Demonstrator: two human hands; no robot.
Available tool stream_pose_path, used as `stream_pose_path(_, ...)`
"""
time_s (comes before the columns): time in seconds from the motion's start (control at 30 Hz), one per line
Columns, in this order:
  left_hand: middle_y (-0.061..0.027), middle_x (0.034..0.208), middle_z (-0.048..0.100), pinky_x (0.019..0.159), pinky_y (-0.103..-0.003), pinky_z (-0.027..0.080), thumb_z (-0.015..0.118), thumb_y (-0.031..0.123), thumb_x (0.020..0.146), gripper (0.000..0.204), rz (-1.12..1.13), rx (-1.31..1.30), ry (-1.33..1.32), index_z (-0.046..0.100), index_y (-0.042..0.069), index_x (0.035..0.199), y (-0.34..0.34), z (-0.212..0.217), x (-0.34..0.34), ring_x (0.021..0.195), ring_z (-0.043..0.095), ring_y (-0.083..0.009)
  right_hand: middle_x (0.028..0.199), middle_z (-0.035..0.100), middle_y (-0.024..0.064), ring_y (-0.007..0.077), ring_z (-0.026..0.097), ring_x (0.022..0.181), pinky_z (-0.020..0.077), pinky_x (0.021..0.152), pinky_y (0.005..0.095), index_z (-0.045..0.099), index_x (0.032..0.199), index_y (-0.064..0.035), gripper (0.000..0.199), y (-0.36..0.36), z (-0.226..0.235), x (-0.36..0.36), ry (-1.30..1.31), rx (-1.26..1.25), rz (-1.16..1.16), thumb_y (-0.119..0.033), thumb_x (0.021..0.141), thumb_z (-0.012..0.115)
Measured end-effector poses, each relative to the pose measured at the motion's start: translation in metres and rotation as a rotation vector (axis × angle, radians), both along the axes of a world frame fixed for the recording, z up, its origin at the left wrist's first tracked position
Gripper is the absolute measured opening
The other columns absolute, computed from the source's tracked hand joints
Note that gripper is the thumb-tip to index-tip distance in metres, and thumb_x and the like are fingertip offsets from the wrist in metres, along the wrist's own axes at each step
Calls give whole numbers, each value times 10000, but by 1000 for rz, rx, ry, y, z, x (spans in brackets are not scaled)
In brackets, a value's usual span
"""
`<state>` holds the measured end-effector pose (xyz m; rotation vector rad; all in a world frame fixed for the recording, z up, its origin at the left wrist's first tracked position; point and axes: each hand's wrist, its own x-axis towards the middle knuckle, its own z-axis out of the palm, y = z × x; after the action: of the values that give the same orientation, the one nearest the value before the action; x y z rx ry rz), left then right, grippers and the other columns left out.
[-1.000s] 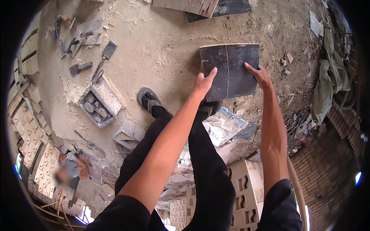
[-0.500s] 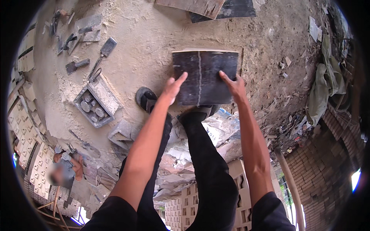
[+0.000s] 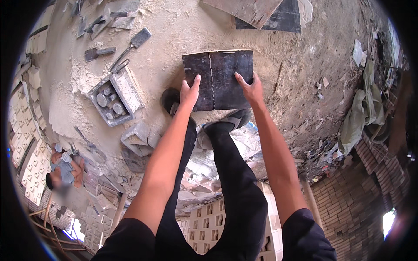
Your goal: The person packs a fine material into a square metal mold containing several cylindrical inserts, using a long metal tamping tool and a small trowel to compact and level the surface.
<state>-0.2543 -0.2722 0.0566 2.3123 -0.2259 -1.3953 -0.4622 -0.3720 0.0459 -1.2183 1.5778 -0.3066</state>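
Observation:
A dark, square board [image 3: 224, 82] with a pale edge and a light wavy line down it is held in front of me, above my feet. My left hand [image 3: 190, 92] grips its left side, thumb lying on the top face. On the opposite side my right hand [image 3: 252, 89] holds it the same way, with the fingers hidden beneath. Left of the board, a metal mould box [image 3: 111, 99] with several round plugs inside rests on the sandy ground. A small trowel-like tool [image 3: 140, 38] with a flat blade lies just beyond the box.
More boards [image 3: 270, 17] lie on the ground ahead. Several hand tools [image 3: 99, 53] are at the far left. A crumpled greenish sheet [image 3: 363, 104] and rubble are on the right. Another person [image 3: 65, 169] sits at the lower left beside stacked pale blocks [image 3: 32, 143].
Both my hands have carried the board a little to the left and slightly up in the view. The scene has shifted, with the ground tools now further right.

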Motion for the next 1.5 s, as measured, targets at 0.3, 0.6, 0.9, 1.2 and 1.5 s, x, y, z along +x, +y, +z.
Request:
stream_pose_path(0.3,-252,1327,512,1076,-429,355,579,280,923,548,-209,-385,-406,430,-33,1348,-6,117,22,1255,474,-386,1269,478,303,450,494,1165,416,972,470,443,1266,69,622,16,139,44,205,-573,287,-247,814,732)
stream_pose_path(0.6,-191,1254,578,1049,-394,387,579,199,924,460,-340,-647,-367,468,-17,1315,-16,383,56,1219,529,-311,1066,590,192,371,573,1023,463,873,435,599,918,-30,169,22,391,71,-34,-555,307,-94,812,715)
stream_pose_path(0.9,-197,1198,565,1038,-457,353,607,116,844,440,-497,-938,-803,504,4,1257,0,651,100,1174,505,-358,753,650,136,246,642,712,502,688,335,654,869,22,237,11,631,99,-174,-644,229,-205,931,619)
stream_pose_path(1.2,-192,1155,594,979,-424,423,585,108,880,311,28,-969,-885,556,-13,1164,41,757,81,1107,553,-358,809,674,158,247,674,716,518,664,334,639,936,11,162,3,745,131,-468,-572,645,-148,908,649)
stream_pose_path(1.5,-143,1118,642,920,-343,461,579,134,933,245,507,-956,-863,601,-5,1134,127,773,58,1057,604,-243,764,652,136,222,633,659,506,637,325,607,880,10,184,14,787,165,-561,-571,1027,-156,892,684)
